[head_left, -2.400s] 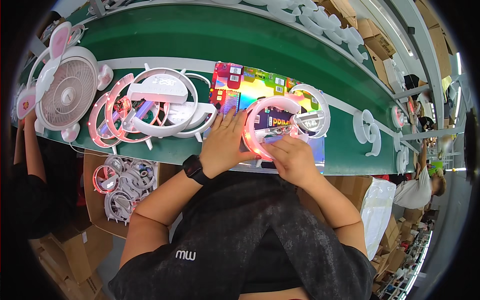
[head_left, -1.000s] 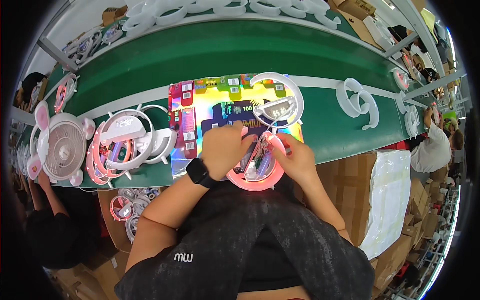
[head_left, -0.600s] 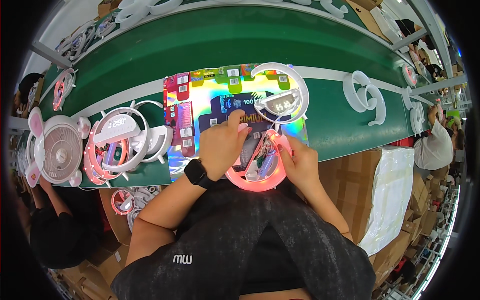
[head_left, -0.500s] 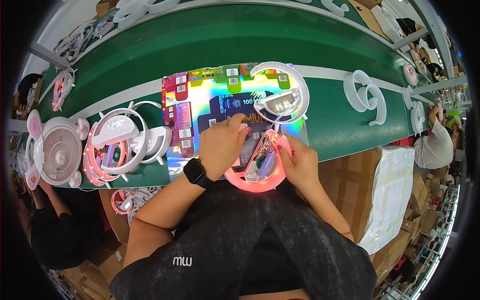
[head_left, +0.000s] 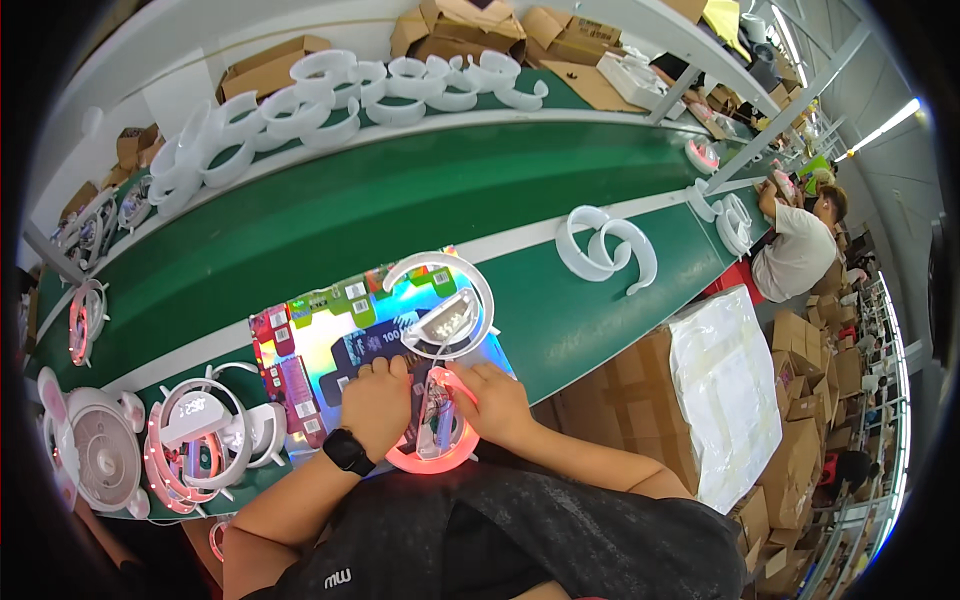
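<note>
A C-shaped ring light, glowing red with loose wires and a pale blue part inside, sits close to my body. My left hand, with a black watch on its wrist, is closed at the ring's left side, its fingertips partly hidden. My right hand grips the ring's upper right side, thumb on the inside. Just beyond, a white C-shaped housing with a lit clock display lies on a shiny printed sheet, with wires running towards the ring light.
A white fan with pink ears and several white clock lamps stand at the left. White curved shells lie on the green bench to the right; several more line the far shelf. Large cartons and a person are at right.
The view has swung right and upward, so the bench and my hands sit lower and further left. Both hands stay at the ring light.
</note>
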